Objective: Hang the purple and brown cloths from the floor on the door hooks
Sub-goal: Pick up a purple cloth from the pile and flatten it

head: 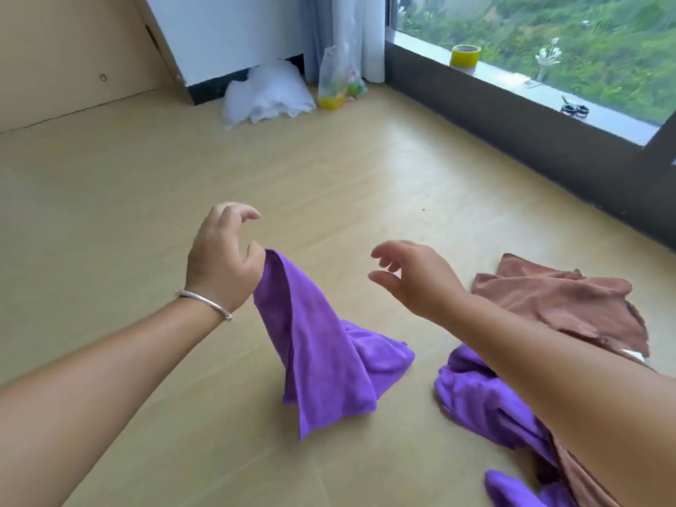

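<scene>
**Purple cloth lifted by one corner, second hand ready**

Purple cloth [322,345] is being pinched at its top edge by the left hand [219,261], thumb and lower fingers closed on the fabric while the index finger is curled free above. The lower end of that cloth is seen draped down to the floor [146,177], so it is judged only partly lifted. The right hand [413,276] is held loosely spread and empty, just beside the raised fold, touching nothing.

A second purple cloth [486,404] is left crumpled on the floor under the right forearm, and the brown cloth [570,305] is spread just beyond it, nearer the window wall. Door hooks are not in view.

For a clean lift, a hem or loop should be found with the free hand and the cloth gathered so nothing is dragged. A firmer grip is advised, since a pinch on soft fabric could slip. The remaining cloths would best be collected before standing, to save a second bend.
</scene>
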